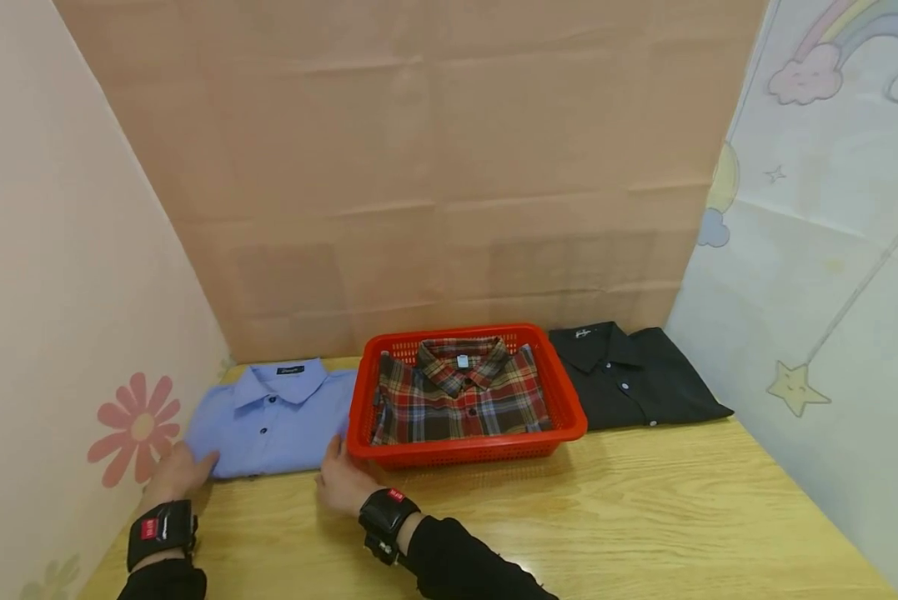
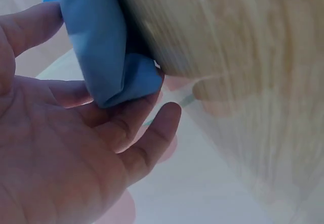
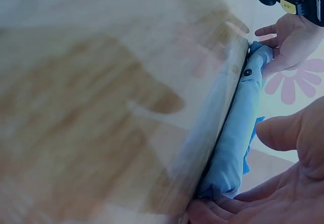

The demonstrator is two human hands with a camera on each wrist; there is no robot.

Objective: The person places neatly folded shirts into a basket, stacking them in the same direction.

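A folded light blue shirt (image 1: 283, 429) lies collar away from me at the left of the table. My left hand (image 1: 178, 475) holds its left side; in the left wrist view the thumb (image 2: 40, 29) meets the blue cloth and the other fingers bend round its edge. At the shirt's near right corner is my right hand (image 1: 343, 483), beside the red basket. In the right wrist view its fingers (image 3: 217, 211) touch the shirt's end from below, while the thumb (image 3: 278, 133) stands apart from the cloth. Some fingertips are hidden by the fabric.
A red plastic basket (image 1: 464, 452) stands right of the blue shirt, with a folded plaid shirt (image 1: 467, 408) inside. Farther right lies a folded black shirt (image 1: 636, 379). Papered walls (image 1: 418, 208) border the wooden table (image 1: 606, 517) at the back and both sides.
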